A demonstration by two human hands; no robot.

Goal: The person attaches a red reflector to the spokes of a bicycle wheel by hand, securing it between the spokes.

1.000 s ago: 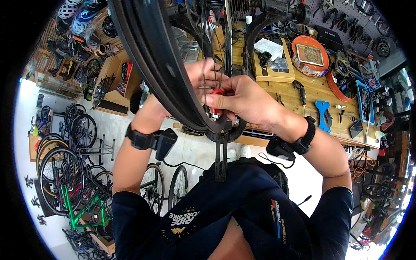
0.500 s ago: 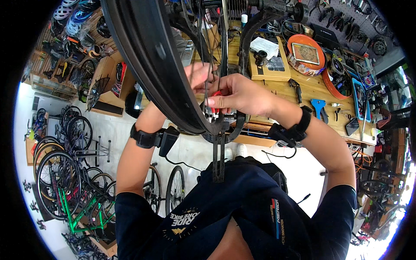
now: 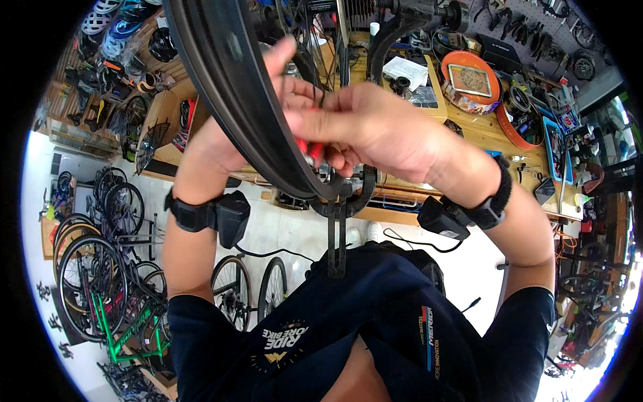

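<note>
Grip of the right hand (image 3: 382, 127) was pinched on a red tool (image 3: 315, 151), just right of the wheel rim (image 3: 249, 114); the left hand (image 3: 295, 90), partly behind the rim, had blurred, spread fingers, their hold impossible to tell. Left of the rim, a cardboard box (image 3: 167, 107) held packets (image 3: 189, 114); right of it, on the bench (image 3: 483, 137), an orange tray (image 3: 463, 58) held a panel (image 3: 471, 80). Half a second earlier, the red tool was farther from the rim.

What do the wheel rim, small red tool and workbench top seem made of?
Wheel rim: smooth satin black with soft highlights, perhaps aluminium or carbon. Small red tool: bright red, too blurred to tell plastic from coated metal. Workbench top: probably wood, smooth-looking, from its yellowish-brown grain.
</note>
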